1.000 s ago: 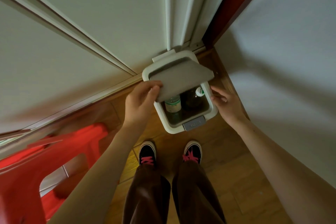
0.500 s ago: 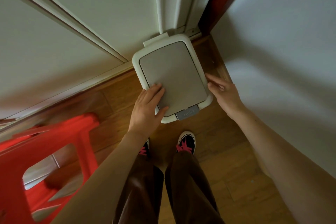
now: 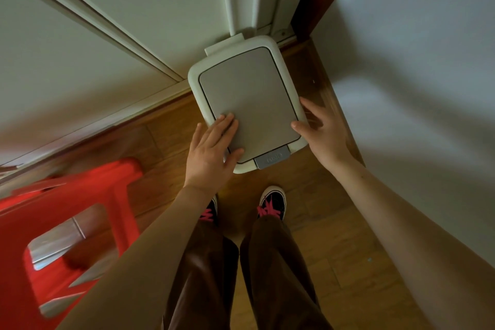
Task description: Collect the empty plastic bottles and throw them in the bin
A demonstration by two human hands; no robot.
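The bin (image 3: 290, 83), white with a grey lid (image 3: 249, 99) lying flat and shut, stands on the wooden floor (image 3: 316, 225) in the far corner against a white door (image 3: 160, 8) and beside the right-hand wall (image 3: 415, 61); no bottles can be seen. The left hand (image 3: 211, 154) rests flat on the near left part of the lid, fingers (image 3: 227, 123) spread and holding nothing, while the right hand (image 3: 322, 132) lies open at the bin's right rim, thumb on the lid edge. A red stool (image 3: 67, 222) stands near left, and two dark shoes (image 3: 272, 202) with pink laces are just near the bin.
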